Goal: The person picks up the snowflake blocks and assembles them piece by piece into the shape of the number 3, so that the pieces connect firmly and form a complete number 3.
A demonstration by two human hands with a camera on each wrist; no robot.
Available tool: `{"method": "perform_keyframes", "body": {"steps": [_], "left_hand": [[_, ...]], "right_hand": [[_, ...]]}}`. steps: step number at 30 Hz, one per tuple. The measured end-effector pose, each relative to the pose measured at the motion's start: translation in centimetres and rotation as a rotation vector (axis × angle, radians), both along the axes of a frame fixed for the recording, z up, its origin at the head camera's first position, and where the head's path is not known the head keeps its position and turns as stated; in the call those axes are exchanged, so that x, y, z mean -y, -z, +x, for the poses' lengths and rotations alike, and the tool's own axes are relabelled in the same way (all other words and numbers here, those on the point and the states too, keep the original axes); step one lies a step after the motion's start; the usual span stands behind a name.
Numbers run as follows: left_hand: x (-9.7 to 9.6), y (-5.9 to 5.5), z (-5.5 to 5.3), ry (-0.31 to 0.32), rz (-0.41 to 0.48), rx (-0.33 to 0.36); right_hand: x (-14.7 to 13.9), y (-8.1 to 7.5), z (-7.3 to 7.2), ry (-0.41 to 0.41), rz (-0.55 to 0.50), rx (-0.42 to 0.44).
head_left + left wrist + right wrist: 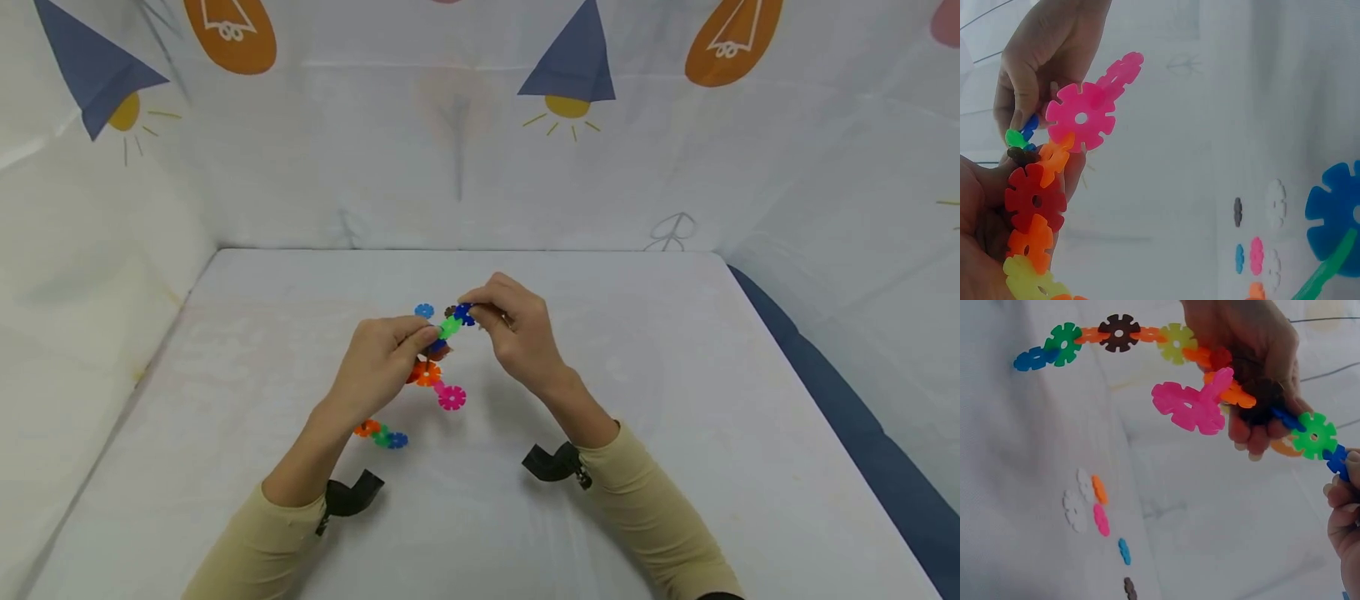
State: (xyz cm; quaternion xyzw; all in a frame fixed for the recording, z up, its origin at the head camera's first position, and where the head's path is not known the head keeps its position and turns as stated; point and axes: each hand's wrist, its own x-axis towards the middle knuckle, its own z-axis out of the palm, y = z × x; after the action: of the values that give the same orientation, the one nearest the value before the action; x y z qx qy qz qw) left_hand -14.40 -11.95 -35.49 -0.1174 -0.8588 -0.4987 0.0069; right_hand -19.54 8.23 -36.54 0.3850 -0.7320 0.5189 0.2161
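My left hand (382, 358) grips a chain of interlocked notched plastic discs near the table's middle. Between the two hands runs a light green disc (450, 327) joined to a dark blue disc (464, 314), which my right hand (521, 333) pinches between thumb and fingertips. A pink disc (452, 397) with a second pink one sticks out below the left fingers. The chain's tail passes under the left wrist and ends in a green disc (1064, 344) and a blue disc (1035, 358). Part of the chain hides behind the left palm.
Several loose discs lie on the white table (600, 317) beyond the hands: a light blue disc (424, 311), a brown disc (451, 311), an orange disc (1099, 489), a pink disc (1102, 519) and white discs (1074, 511). A white printed sheet (375, 150) rises behind the table.
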Motion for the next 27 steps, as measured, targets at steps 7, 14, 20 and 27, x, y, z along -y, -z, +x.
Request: {"method": "perform_keyframes", "body": {"steps": [7,14,20,27], "left_hand": [[0.00,-0.03,0.05,0.000,-0.002,-0.059],[-0.11,0.11,-0.03,-0.026,-0.021,-0.073],[-0.36,0.26,-0.05,-0.030,-0.044,-0.080],[-0.59,0.49,-0.13,-0.036,-0.068,-0.105]], "right_hand": [[0.17,-0.30,-0.22,-0.045,-0.007,-0.005],[0.20,-0.12,-0.47,-0.069,0.014,0.039],[0.02,0.14,-0.52,-0.063,0.034,0.055],[-0.11,0.32,-0.43,-0.054,0.061,0.097]]}}
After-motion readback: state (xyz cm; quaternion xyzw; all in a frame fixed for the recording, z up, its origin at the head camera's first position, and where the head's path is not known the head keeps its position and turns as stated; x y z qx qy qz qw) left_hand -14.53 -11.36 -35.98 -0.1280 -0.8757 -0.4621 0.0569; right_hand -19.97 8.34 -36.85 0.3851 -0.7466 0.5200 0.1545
